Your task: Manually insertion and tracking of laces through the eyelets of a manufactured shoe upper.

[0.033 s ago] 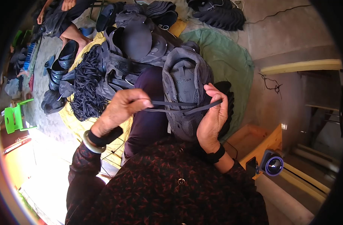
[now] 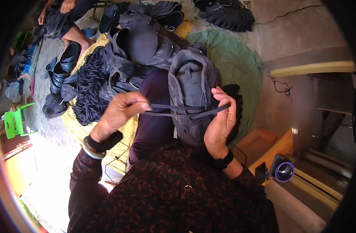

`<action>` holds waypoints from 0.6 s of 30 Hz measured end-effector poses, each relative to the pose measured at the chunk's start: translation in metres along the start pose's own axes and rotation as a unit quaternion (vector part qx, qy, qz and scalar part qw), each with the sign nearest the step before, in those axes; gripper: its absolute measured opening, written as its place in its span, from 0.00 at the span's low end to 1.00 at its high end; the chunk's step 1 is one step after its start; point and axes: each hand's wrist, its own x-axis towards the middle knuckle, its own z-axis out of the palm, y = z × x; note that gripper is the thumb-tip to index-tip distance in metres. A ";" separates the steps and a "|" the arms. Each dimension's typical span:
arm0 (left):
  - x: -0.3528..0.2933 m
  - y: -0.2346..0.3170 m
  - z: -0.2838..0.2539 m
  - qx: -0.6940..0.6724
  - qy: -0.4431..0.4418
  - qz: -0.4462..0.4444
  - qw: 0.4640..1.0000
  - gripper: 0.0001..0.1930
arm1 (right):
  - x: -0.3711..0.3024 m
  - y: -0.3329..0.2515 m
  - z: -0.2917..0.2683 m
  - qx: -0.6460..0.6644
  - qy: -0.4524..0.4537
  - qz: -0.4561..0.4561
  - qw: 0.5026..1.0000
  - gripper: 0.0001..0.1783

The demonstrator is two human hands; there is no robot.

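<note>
A dark grey sports shoe (image 2: 188,91) rests by my right thigh, its opening facing away from me and its tongue showing. Across its front run two strands of a flat black shoelace (image 2: 170,106). My left hand (image 2: 123,110), left of the shoe, pinches the lace between thumb and fingers, pulling it out sideways. On the shoe's right side, my right hand (image 2: 221,118) grips the other part of the lace near the thumb, its fingertips partly raised. Where the lace enters the eyelets is hard to make out.
A heap of black laces (image 2: 90,87) lies on a yellow cloth (image 2: 71,122), beside piled dark shoe parts (image 2: 143,42). A green cloth (image 2: 240,58) spreads beyond the shoe. A lensed device (image 2: 283,171) is at a wooden board at right. Another person's leg (image 2: 77,35) shows far left.
My left hand has shifted slightly to the left, drawing out a little more of the lace. My right hand and the shoe look almost unchanged.
</note>
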 end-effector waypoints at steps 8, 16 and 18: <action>-0.056 -0.035 -0.079 -0.035 0.112 -0.071 0.991 0.11 | -0.004 -0.010 -0.006 0.001 -0.044 0.039 0.998 0.08; -0.090 -0.057 -0.125 -0.050 0.154 -0.075 0.984 0.11 | -0.004 -0.014 -0.011 -0.096 -0.113 0.013 0.989 0.14; -0.096 -0.056 -0.131 -0.043 0.186 -0.055 0.980 0.11 | -0.004 -0.015 -0.012 -0.092 -0.114 0.021 0.989 0.14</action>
